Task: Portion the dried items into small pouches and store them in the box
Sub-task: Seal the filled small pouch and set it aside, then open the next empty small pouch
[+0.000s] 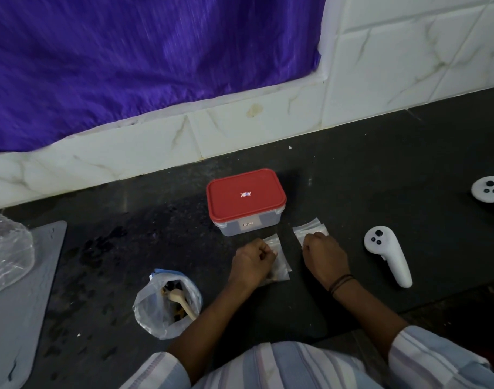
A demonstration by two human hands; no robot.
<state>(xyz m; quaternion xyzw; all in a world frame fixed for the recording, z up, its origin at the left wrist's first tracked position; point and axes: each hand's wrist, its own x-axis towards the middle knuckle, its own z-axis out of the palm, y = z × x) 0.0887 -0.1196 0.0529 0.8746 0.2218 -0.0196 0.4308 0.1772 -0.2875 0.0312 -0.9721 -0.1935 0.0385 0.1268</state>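
Note:
A clear plastic box with a red lid [246,199] stands closed on the dark counter, just beyond my hands. My left hand [251,262] is closed on a small clear pouch [281,261] that holds some dark dried bits at its lower end. My right hand [323,255] rests with curled fingers on a stack of empty small pouches [307,228] to the right of the box. To the left, an open plastic bag [167,303] holds the dried items with a wooden spoon [181,300] standing in it.
Two white handheld controllers lie on the right: one [387,255] near my right hand, one [490,189] at the frame's edge. A grey mat [30,290] and a crumpled clear bag [7,251] sit at the left. A white tiled wall and a purple cloth run behind.

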